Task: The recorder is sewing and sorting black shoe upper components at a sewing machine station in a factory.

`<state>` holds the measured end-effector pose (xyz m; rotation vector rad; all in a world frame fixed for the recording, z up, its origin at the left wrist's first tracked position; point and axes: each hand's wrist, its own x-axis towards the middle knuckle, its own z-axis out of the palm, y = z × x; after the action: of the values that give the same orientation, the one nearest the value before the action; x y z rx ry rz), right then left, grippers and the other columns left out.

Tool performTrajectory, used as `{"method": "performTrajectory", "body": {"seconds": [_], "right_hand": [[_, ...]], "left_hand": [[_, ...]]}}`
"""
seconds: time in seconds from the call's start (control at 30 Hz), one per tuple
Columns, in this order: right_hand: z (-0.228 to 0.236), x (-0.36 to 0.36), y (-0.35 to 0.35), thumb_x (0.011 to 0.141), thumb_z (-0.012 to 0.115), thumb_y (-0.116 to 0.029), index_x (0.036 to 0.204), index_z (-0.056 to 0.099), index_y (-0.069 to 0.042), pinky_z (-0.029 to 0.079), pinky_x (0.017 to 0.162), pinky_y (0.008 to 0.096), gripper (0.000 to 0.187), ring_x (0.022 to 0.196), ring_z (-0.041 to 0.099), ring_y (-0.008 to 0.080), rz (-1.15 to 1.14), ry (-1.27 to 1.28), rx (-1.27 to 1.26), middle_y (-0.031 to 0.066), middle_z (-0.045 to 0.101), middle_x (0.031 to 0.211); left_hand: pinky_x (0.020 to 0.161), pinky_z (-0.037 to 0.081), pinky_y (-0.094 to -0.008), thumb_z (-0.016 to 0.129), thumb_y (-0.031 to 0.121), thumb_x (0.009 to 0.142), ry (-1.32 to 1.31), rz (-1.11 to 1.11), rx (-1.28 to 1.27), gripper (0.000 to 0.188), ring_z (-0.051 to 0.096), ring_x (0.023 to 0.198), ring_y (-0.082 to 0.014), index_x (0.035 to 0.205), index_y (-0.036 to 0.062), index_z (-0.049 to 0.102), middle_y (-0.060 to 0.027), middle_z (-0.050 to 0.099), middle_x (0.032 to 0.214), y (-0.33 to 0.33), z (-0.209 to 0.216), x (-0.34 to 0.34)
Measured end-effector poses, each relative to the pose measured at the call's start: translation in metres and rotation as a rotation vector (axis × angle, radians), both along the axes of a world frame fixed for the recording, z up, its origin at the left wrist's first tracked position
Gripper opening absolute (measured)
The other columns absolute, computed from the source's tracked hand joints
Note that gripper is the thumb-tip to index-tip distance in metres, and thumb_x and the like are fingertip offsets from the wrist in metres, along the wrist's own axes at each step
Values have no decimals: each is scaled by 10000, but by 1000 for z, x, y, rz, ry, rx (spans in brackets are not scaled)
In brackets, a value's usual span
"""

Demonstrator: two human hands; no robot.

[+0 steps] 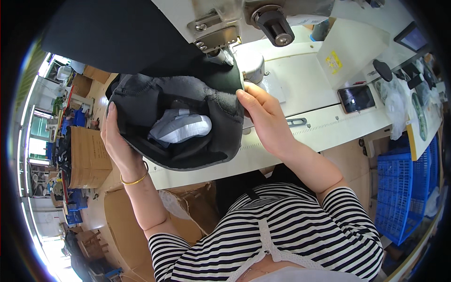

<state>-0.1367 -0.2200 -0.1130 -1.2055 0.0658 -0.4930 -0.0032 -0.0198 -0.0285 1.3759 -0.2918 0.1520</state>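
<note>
Both my hands hold a black, soft, bag-like fabric piece (136,105) with its hollow facing up. Inside it lies a silver-grey part (183,128), perhaps lining; I cannot tell if it is attached. My left hand (117,138) grips the left rim, with the fingers outside and partly hidden. My right hand (264,113) pinches the upper right edge between thumb and fingers. That edge reaches up beside the presser foot (224,57) of a white sewing machine (181,19). Whether the foot presses on the fabric is hidden.
A large black sheet or panel (103,37) fills the upper left. On the white machine table (324,120) lies a phone (357,98), with a clear plastic bag (395,108) to its right. Blue crates (394,197) stand at right, cardboard boxes (89,157) at left.
</note>
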Motion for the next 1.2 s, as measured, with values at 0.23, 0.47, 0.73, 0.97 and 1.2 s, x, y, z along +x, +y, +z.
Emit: {"method": "performTrajectory", "body": {"seconds": [0.23,0.47,0.73,0.97,1.2], "right_hand": [[5,0,-4,980,438,-197,969,572,20,409,756,201,256,810,480,25,0,80,-95,-19,552,850],[1,3,-12,978,449,-203,1023,584,37,406,709,198,279,772,474,23,-47,72,-142,-24,560,841],[8,1,-8,970,469,-192,970,579,25,306,590,201,243,681,354,13,-111,98,-239,-73,439,714],[4,-2,-7,967,468,-174,1046,580,42,316,604,193,256,697,373,14,-99,91,-257,-62,476,751],[18,-8,-3,955,480,-160,1194,543,38,352,661,181,316,760,429,16,3,74,-227,-33,549,855]], "left_hand": [[925,457,-313,467,109,948,-264,25,174,292,596,1015,-214,1121,-106,562,-165,594,1118,9,-10,8],[940,437,-314,462,184,953,-515,154,479,356,564,1074,-196,1182,-77,543,-137,573,1176,14,-20,11],[931,446,-302,482,165,946,-49,-14,-40,344,580,1051,-195,1144,-104,565,-157,592,1155,2,-11,14],[916,447,-297,513,166,930,12,-31,-75,342,587,1033,-196,1133,-102,572,-160,606,1126,-1,-5,13],[914,443,-298,531,174,921,24,-26,-55,358,588,1015,-199,1145,-103,566,-147,610,1121,0,-5,25]]}}
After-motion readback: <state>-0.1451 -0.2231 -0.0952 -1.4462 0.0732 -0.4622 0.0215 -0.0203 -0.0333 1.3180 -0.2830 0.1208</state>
